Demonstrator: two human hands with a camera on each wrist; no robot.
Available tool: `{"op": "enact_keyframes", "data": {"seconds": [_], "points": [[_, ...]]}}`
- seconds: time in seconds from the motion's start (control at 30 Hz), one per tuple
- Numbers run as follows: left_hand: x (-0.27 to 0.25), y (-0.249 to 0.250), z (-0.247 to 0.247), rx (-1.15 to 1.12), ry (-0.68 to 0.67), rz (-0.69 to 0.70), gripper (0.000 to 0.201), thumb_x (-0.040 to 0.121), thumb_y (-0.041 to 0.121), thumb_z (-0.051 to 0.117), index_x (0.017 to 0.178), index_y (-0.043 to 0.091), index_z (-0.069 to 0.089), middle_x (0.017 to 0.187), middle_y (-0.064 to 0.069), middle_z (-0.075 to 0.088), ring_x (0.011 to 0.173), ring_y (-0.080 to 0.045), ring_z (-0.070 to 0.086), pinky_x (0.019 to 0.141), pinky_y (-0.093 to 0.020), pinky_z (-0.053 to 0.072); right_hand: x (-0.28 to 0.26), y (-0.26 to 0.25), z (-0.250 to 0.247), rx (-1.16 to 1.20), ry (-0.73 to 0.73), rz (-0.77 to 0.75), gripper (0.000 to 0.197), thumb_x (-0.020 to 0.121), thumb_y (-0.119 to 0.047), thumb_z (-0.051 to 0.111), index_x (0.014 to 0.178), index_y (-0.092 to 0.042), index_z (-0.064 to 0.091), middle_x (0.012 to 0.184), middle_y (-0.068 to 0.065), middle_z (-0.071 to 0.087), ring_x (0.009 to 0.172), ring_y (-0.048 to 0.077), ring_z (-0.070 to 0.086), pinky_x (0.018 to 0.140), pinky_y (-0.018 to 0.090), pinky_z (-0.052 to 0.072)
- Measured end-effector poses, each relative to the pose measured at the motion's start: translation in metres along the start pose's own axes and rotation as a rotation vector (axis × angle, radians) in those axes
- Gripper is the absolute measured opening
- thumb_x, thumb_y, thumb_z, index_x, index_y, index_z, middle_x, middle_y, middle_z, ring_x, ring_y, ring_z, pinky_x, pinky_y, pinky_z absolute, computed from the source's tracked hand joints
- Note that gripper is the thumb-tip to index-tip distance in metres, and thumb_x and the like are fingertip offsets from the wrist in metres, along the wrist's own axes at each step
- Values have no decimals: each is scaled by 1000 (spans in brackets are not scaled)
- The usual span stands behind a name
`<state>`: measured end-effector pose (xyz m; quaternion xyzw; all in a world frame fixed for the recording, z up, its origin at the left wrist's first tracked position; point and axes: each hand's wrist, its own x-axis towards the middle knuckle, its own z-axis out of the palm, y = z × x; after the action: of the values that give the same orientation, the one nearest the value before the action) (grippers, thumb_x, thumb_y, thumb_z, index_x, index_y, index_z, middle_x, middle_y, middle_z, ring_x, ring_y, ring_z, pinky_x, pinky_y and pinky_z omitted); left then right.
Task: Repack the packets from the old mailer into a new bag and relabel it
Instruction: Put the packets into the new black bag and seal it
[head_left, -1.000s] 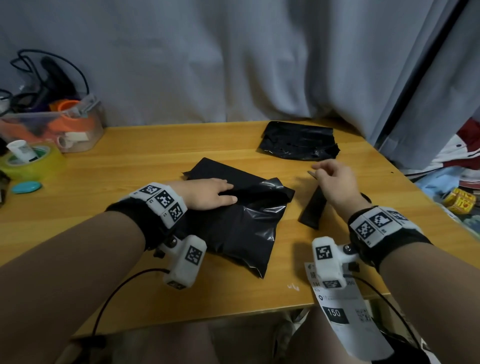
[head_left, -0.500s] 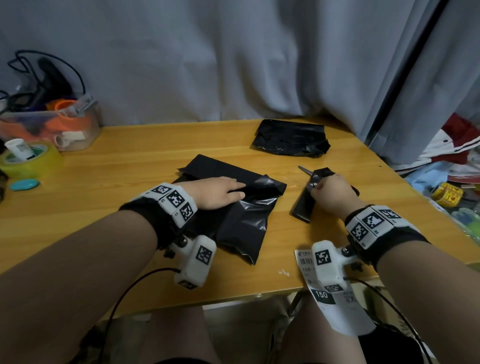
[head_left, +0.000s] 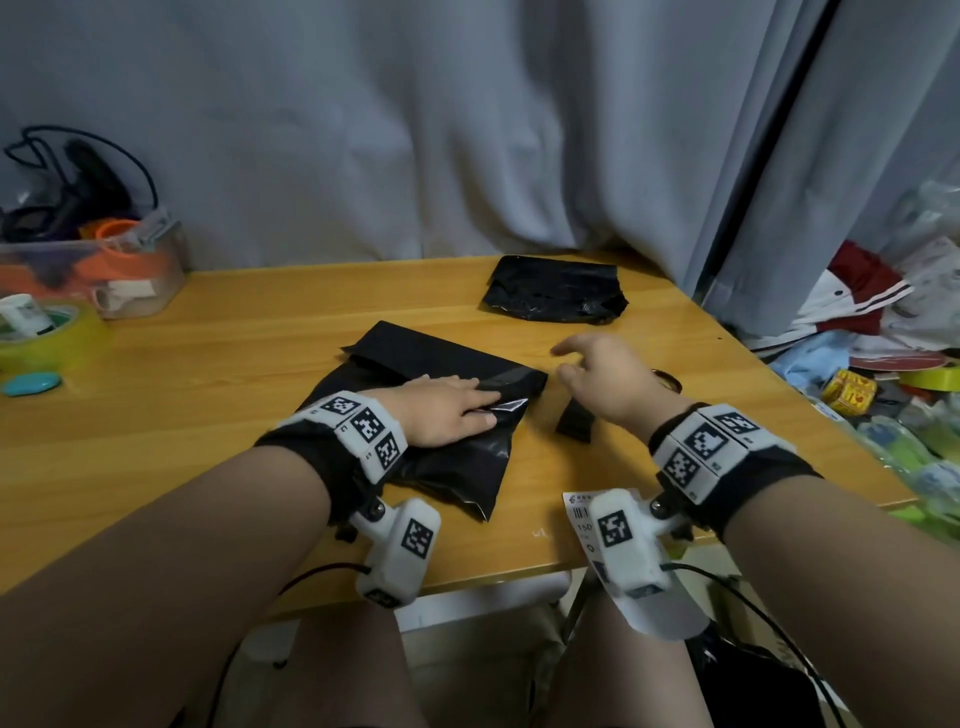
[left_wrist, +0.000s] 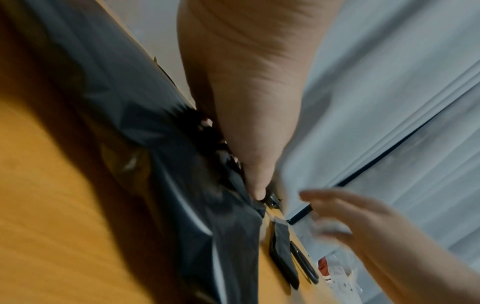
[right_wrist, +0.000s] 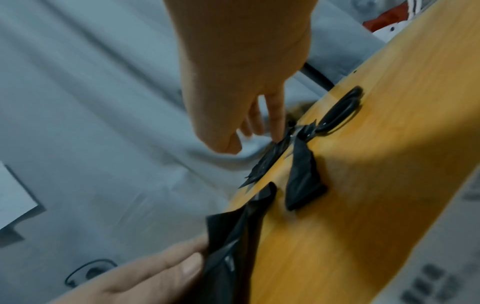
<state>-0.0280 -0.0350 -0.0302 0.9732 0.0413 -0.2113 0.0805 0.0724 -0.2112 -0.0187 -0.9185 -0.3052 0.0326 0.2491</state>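
A new black plastic bag (head_left: 457, 467) lies at the table's middle with its top flap folded over. My left hand (head_left: 447, 410) lies flat on the fold and presses it down, fingers straight. My right hand (head_left: 592, 369) hovers just right of the flap, fingers loosely spread, holding nothing. Under it a cut black strip (head_left: 574, 423) lies on the wood, with black-handled scissors (right_wrist: 340, 111) just beyond. The crumpled old black mailer (head_left: 553, 291) rests at the back. A white shipping label (head_left: 576, 512) sits at the front edge, partly hidden by the wrist camera. No packets are visible.
A clear box of clutter (head_left: 104, 270), a yellow-green tape roll (head_left: 47, 338) and a small teal object (head_left: 31, 384) stand at the far left. A grey curtain (head_left: 467, 130) hangs behind the table (head_left: 208, 364). Clothes and boxes are piled right of the table's edge.
My right hand has let go of the scissors, which now lie on the table, and has risen and shifted left toward the bag's flap. My left hand has stayed pressing on the fold.
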Motion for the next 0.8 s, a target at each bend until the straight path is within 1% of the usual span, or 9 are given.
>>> {"op": "enact_keyframes", "data": {"seconds": [0.1,0.17,0.2,0.23,0.37,0.53,0.7,0.77,0.8], "points": [[2,0,0,7,-39,20,50,100,47,18,146,32,29,158,2,14,147,-20,8,118,-46,3,5,-31,16,106,-299,-106,43,98,-17,43,142,-13,42,148,5,42,136,18,37,110,26,28],[2,-6,-2,-89,-18,30,46,102,37,21,137,20,46,150,-3,37,141,-23,27,116,-43,17,11,-43,29,64,-462,-114,47,101,-25,37,146,-10,33,154,5,32,142,18,28,113,25,19],[3,-12,-3,-132,1,21,46,102,34,22,134,15,49,145,-6,44,137,-24,35,113,-39,24,14,-46,35,10,-524,-120,50,102,-31,33,148,-10,30,155,5,28,143,19,25,114,26,16],[3,-20,-3,-143,9,-6,47,102,34,20,137,14,46,146,-7,43,137,-24,35,113,-37,25,17,-46,38,-39,-582,-123,52,102,-36,31,148,-12,29,156,5,27,143,19,24,115,27,15],[8,-50,-7,-69,-74,-178,53,102,39,9,150,18,19,159,-5,10,146,-20,10,117,-36,9,23,-42,35,-188,-774,-154,52,100,-46,31,147,-24,31,155,-1,29,143,18,25,116,31,16],[19,-87,-6,-88,-126,-366,69,93,63,10,151,28,-1,159,-5,-9,147,-30,-1,118,-43,5,26,-33,32,-203,-851,-146,54,96,-49,41,147,-35,28,158,-6,17,146,16,16,117,34,11],[21,-89,-6,-106,-121,-494,87,84,76,14,151,24,-5,159,-4,-11,146,-31,6,117,-45,16,20,-19,24,-131,-854,-133,45,95,-45,47,139,-38,43,159,-9,10,146,13,12,117,30,9],[18,-87,-7,-122,-119,-522,90,82,79,14,151,24,-3,159,-8,-3,144,-31,15,115,-43,22,17,-14,19,-105,-840,-125,38,95,-39,50,133,-32,53,157,-9,18,145,10,15,115,26,10],[16,-87,-8,-117,-116,-538,92,81,80,14,151,23,0,159,-9,4,142,-31,22,113,-41,26,16,-12,17,-71,-819,-123,35,95,-35,52,128,-27,59,153,-9,29,144,7,18,113,23,11]]}}
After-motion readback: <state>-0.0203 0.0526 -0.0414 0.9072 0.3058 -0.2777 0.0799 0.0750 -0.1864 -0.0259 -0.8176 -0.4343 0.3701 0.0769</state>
